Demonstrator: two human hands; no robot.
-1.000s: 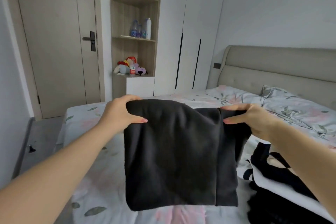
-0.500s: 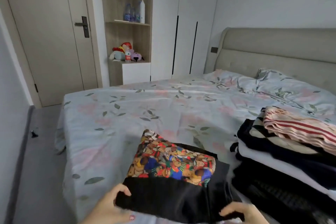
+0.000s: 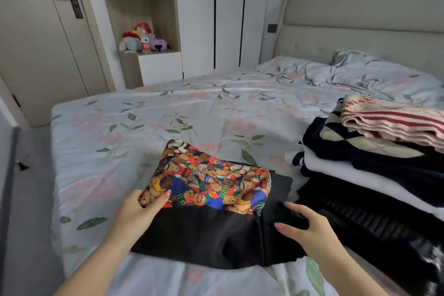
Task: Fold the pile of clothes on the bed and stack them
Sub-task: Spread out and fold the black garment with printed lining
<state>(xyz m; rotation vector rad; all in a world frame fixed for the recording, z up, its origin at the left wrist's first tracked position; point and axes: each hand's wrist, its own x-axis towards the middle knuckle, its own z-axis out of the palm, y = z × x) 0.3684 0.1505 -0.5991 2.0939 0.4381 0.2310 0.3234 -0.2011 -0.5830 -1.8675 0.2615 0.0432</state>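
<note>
My left hand [image 3: 140, 211] pinches the 9 o'clock edge of the folded black garment with a multicoloured teddy-bear print panel [image 3: 211, 190], thumb on top. My right hand [image 3: 310, 226] lies flat, fingers spread, on its 3 o'clock edge, and the garment rests on the floral-sheeted bed [image 3: 168, 113]. Judgement: square the edges, then lift it level onto the stack of folded dark, white and red-striped clothes [image 3: 360, 170] at 2 o'clock; the mattress edge is near at 9, with open sheet toward 12.

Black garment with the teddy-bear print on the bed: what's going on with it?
A person is folding laundry. Their left hand pinches the corner of the black garment with a colourful teddy-bear panel, lying folded on the floral bedsheet; the right hand rests on its right side. A stack of folded clothes sits beside it.
</note>
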